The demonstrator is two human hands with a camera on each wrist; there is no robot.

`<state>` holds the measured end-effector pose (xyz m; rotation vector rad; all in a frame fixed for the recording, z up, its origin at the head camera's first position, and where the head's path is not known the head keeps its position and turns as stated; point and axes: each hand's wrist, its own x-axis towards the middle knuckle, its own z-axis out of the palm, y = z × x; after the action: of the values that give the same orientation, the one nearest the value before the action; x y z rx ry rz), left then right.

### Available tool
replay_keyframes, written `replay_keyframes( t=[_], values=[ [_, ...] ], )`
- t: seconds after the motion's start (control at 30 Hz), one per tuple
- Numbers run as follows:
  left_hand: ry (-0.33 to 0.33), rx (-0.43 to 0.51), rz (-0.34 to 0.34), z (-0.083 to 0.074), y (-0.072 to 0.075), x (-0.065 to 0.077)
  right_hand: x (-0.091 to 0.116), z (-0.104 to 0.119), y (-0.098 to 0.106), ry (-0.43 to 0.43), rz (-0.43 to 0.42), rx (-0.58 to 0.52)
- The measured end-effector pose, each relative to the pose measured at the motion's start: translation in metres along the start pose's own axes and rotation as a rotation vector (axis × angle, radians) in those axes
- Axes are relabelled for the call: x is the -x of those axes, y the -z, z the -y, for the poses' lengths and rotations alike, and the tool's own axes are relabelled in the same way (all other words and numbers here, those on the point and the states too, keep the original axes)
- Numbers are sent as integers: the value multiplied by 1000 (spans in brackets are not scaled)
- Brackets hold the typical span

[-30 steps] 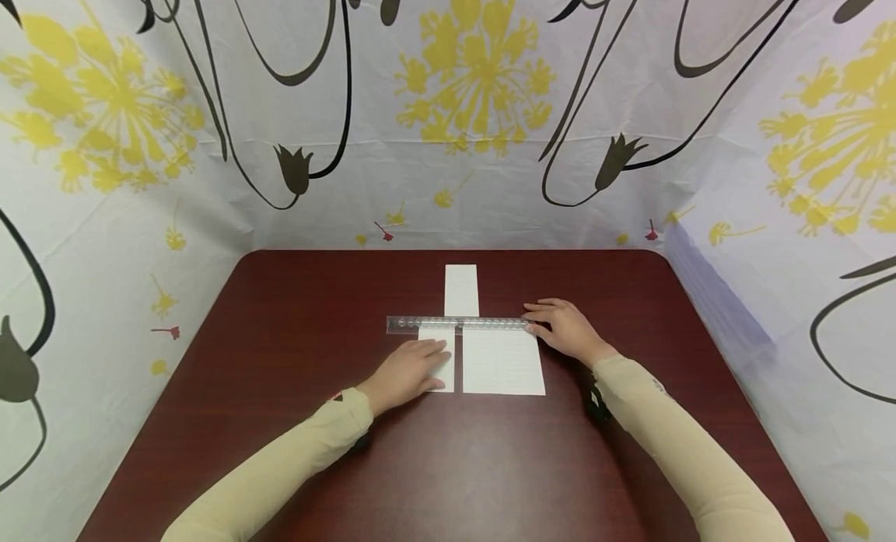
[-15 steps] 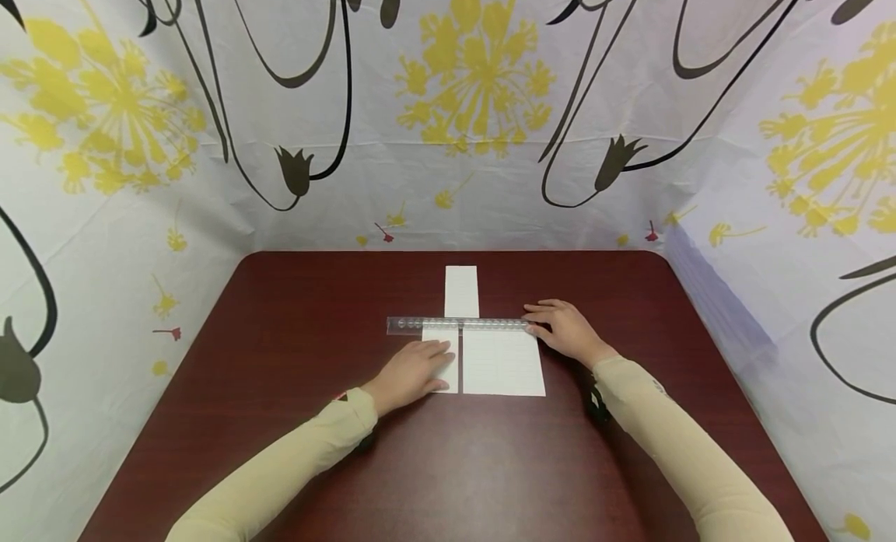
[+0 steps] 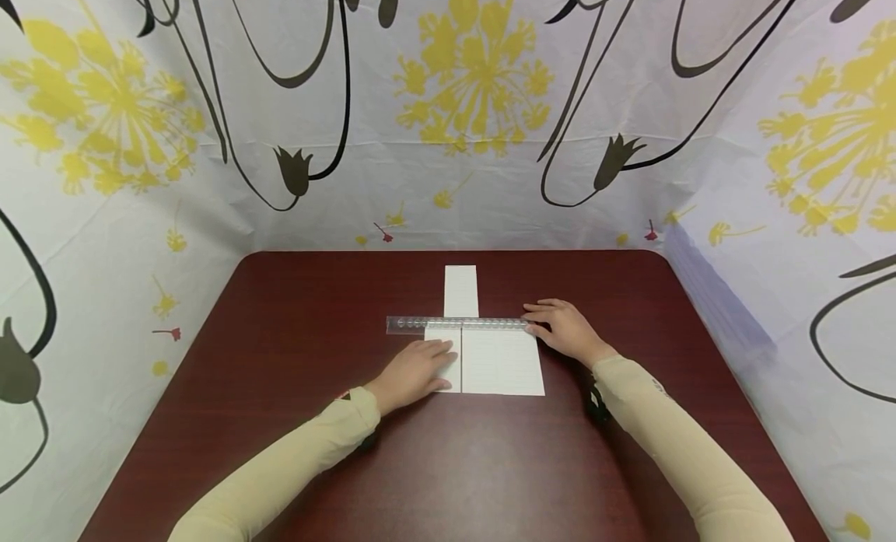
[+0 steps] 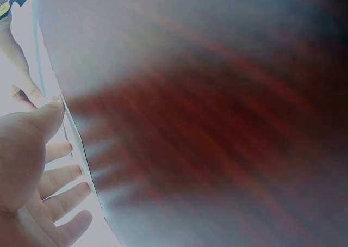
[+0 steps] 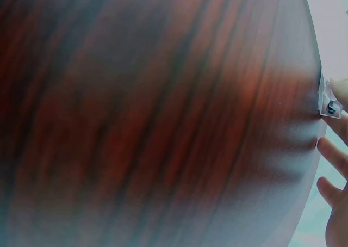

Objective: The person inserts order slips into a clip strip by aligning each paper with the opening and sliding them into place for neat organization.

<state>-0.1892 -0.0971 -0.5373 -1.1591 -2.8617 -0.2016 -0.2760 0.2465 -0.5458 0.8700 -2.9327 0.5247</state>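
A clear plastic ruler (image 3: pixel 407 325) lies crosswise over the upper edges of two white paper pieces. My right hand (image 3: pixel 565 330) holds its right end between thumb and index finger; the right wrist view shows the ruler's end (image 5: pixel 329 101) between them. My left hand (image 3: pixel 414 375) rests with extended fingers on the narrow paper strip (image 3: pixel 442 334), covering part of it. To the strip's right is a wider lined paper sheet (image 3: pixel 500 363), with a thin dark gap between them. Beyond the ruler, another white paper strip (image 3: pixel 460 289) points toward the far table edge.
Everything lies on a dark red-brown wooden table (image 3: pixel 315 301) with rounded far corners. A white curtain (image 3: pixel 483 184) with yellow and dark flower prints surrounds it at the back and both sides.
My left hand has slid the narrow strip to the right, shrinking the gap beside the wider sheet to a thin line. The right hand and ruler have stayed in place.
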Motion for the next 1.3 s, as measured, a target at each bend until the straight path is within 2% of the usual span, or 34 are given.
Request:
replay_keyframes(
  t=[0.4,1.3],
  values=[
    [-12,-35,0,0,1,-1,-2,0,0,0,-1,-13],
    [-6,-24,9,-2,-2,-1,2,1,1,6,-15,-20]
  ],
)
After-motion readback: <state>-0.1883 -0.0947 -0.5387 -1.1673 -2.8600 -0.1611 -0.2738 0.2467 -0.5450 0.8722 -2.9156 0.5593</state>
